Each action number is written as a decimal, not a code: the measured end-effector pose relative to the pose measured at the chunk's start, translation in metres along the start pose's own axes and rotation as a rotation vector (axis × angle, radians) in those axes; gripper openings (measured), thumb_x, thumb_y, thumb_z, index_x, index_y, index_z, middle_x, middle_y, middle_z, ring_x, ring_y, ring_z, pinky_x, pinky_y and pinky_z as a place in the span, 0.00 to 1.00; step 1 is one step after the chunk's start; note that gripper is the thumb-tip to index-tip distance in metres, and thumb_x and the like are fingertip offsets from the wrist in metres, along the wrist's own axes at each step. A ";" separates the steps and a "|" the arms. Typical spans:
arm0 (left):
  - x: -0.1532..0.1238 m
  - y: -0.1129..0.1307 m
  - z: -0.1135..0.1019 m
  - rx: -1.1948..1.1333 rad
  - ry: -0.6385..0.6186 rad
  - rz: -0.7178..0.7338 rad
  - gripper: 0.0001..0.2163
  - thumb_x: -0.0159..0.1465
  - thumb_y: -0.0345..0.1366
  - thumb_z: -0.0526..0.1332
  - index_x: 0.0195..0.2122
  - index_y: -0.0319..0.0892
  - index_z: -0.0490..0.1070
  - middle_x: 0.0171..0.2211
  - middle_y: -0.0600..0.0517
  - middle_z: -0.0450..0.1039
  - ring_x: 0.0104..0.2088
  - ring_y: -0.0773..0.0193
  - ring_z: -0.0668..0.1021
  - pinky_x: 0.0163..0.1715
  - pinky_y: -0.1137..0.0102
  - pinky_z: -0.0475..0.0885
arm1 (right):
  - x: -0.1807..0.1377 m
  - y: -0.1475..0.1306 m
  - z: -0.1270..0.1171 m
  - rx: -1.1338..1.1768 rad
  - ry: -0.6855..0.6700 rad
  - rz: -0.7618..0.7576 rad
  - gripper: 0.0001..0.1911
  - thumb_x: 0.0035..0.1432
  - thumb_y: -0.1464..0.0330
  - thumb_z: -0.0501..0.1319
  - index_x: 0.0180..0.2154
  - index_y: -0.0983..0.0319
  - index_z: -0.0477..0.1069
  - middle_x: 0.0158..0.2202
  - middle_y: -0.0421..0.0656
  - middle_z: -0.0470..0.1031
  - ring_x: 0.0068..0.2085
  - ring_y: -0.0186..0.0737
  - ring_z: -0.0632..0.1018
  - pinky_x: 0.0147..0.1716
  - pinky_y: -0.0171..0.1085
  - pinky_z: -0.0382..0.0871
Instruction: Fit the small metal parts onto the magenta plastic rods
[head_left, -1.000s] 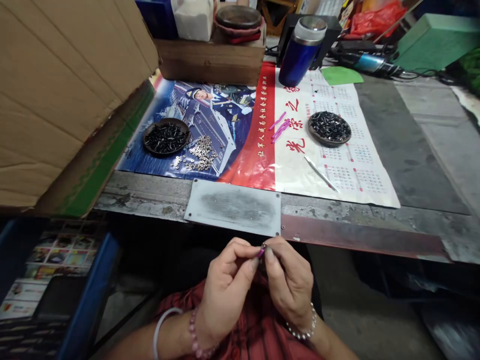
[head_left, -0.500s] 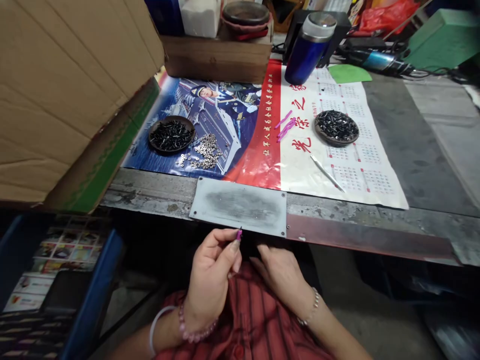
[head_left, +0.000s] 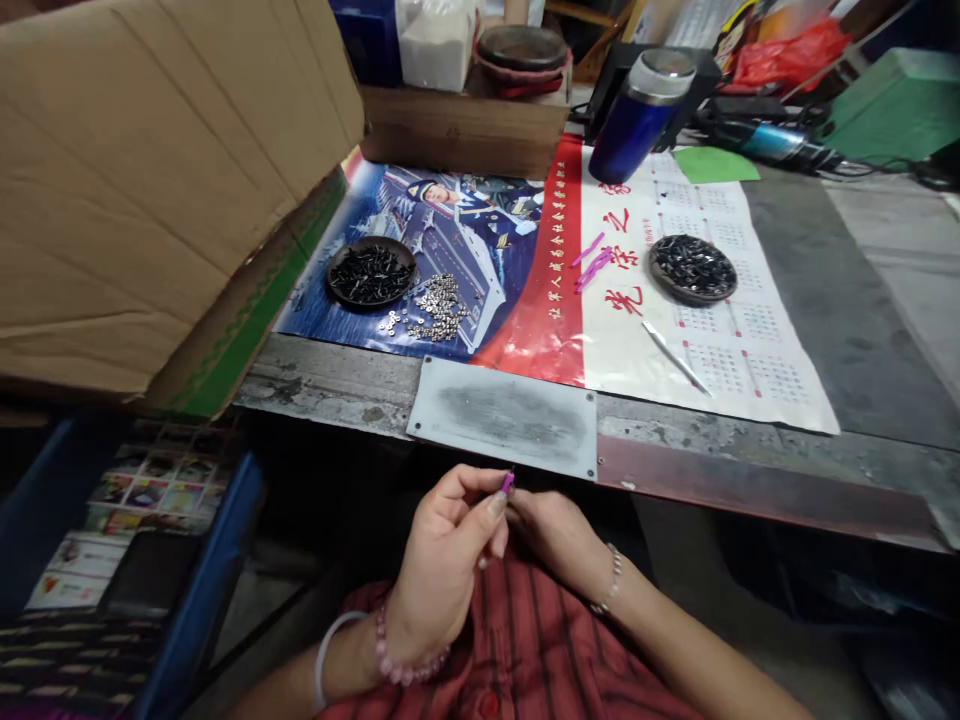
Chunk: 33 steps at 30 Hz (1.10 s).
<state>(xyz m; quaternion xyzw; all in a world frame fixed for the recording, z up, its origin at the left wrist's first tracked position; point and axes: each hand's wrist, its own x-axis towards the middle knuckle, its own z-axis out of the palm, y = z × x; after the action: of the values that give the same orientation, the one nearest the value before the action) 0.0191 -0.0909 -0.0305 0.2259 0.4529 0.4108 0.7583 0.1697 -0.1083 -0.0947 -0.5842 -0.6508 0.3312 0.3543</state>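
My left hand point(head_left: 450, 545) is held over my lap below the bench edge, pinching a small purple tube point(head_left: 508, 483) between thumb and forefinger. My right hand point(head_left: 559, 530) lies just right of it, low on my red striped lap, fingers curled toward the tube's tip; I cannot make out whether they hold anything. On the bench lie more purple tubes point(head_left: 592, 262), a dark dish of black parts point(head_left: 372, 273), a pile of small silver washers point(head_left: 437, 309) and a second dish of black parts point(head_left: 692, 266).
A poster calendar point(head_left: 720, 340) covers the bench, with a thin metal tool point(head_left: 677, 357) on it. A grey metal plate point(head_left: 504, 417) sits at the front edge. A cardboard box point(head_left: 142, 170) overhangs the left. A blue flask point(head_left: 640, 115) and wooden box point(head_left: 465, 125) stand behind. A blue bin point(head_left: 195, 590) is lower left.
My right hand let go of the purple tube and dropped to my lap, then moved back up beside the left. The left hand kept the tube. The view shifted left.
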 end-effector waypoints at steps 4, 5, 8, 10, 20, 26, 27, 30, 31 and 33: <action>0.003 0.001 0.001 -0.021 -0.002 -0.001 0.11 0.58 0.38 0.74 0.37 0.39 0.78 0.29 0.51 0.79 0.19 0.75 0.69 0.19 0.78 0.59 | -0.020 -0.027 -0.028 0.080 -0.058 0.009 0.09 0.71 0.68 0.58 0.42 0.60 0.77 0.36 0.42 0.84 0.32 0.35 0.84 0.32 0.29 0.78; 0.003 0.001 0.002 -0.026 -0.003 -0.005 0.11 0.57 0.38 0.75 0.36 0.38 0.78 0.32 0.49 0.81 0.19 0.75 0.69 0.19 0.78 0.60 | -0.024 -0.034 -0.034 0.104 -0.020 0.029 0.08 0.70 0.69 0.59 0.44 0.60 0.77 0.38 0.43 0.84 0.34 0.36 0.85 0.34 0.29 0.80; 0.004 0.000 0.005 -0.032 -0.029 -0.018 0.11 0.57 0.38 0.75 0.36 0.38 0.78 0.36 0.46 0.83 0.19 0.76 0.70 0.19 0.79 0.61 | -0.029 -0.049 -0.046 0.155 0.108 0.065 0.07 0.68 0.70 0.62 0.45 0.58 0.77 0.39 0.42 0.85 0.36 0.38 0.87 0.37 0.29 0.81; 0.004 -0.001 0.006 -0.037 -0.058 -0.028 0.11 0.58 0.38 0.75 0.36 0.38 0.78 0.36 0.46 0.83 0.19 0.76 0.71 0.19 0.79 0.62 | -0.029 -0.055 -0.047 0.164 0.180 0.061 0.06 0.67 0.70 0.64 0.44 0.57 0.77 0.36 0.40 0.85 0.33 0.36 0.86 0.35 0.27 0.81; 0.000 -0.003 0.009 -0.063 -0.079 -0.091 0.15 0.55 0.43 0.77 0.36 0.38 0.79 0.17 0.57 0.71 0.16 0.76 0.67 0.18 0.81 0.57 | -0.012 -0.062 -0.037 0.041 0.326 0.006 0.05 0.66 0.70 0.64 0.34 0.59 0.74 0.29 0.39 0.77 0.29 0.35 0.80 0.30 0.31 0.75; 0.002 -0.002 0.010 -0.093 -0.094 -0.145 0.15 0.55 0.41 0.77 0.35 0.38 0.78 0.17 0.56 0.71 0.16 0.75 0.66 0.18 0.80 0.56 | -0.011 -0.057 -0.031 0.024 0.384 -0.008 0.05 0.64 0.72 0.66 0.34 0.59 0.72 0.30 0.38 0.76 0.29 0.35 0.78 0.30 0.32 0.75; 0.002 -0.002 0.011 -0.099 -0.100 -0.154 0.14 0.55 0.41 0.77 0.35 0.38 0.78 0.17 0.56 0.71 0.16 0.75 0.66 0.18 0.80 0.56 | -0.012 -0.055 -0.030 -0.002 0.409 -0.026 0.06 0.64 0.73 0.66 0.35 0.59 0.72 0.30 0.38 0.76 0.29 0.34 0.78 0.30 0.32 0.75; 0.002 -0.001 0.012 -0.112 -0.110 -0.178 0.14 0.56 0.41 0.76 0.35 0.38 0.77 0.16 0.57 0.70 0.16 0.75 0.65 0.18 0.80 0.55 | -0.013 -0.051 -0.025 -0.143 0.477 -0.148 0.06 0.64 0.76 0.65 0.39 0.59 0.74 0.31 0.40 0.77 0.30 0.35 0.79 0.32 0.33 0.76; 0.002 -0.001 0.012 -0.119 -0.112 -0.187 0.14 0.56 0.41 0.76 0.36 0.38 0.77 0.16 0.57 0.70 0.16 0.75 0.65 0.18 0.80 0.55 | -0.013 -0.050 -0.024 -0.200 0.497 -0.190 0.07 0.64 0.76 0.65 0.41 0.58 0.76 0.32 0.41 0.78 0.31 0.36 0.80 0.33 0.34 0.77; 0.001 0.000 0.012 -0.134 -0.115 -0.194 0.14 0.56 0.40 0.76 0.36 0.38 0.77 0.16 0.57 0.70 0.16 0.76 0.64 0.18 0.80 0.55 | -0.015 -0.050 -0.023 -0.297 0.522 -0.237 0.11 0.64 0.77 0.64 0.45 0.58 0.77 0.34 0.42 0.81 0.33 0.38 0.82 0.35 0.35 0.79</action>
<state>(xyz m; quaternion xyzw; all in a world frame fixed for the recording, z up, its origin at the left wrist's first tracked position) 0.0297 -0.0893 -0.0253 0.1529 0.3999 0.3512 0.8327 0.1638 -0.1276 -0.0418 -0.6149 -0.6426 0.0278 0.4563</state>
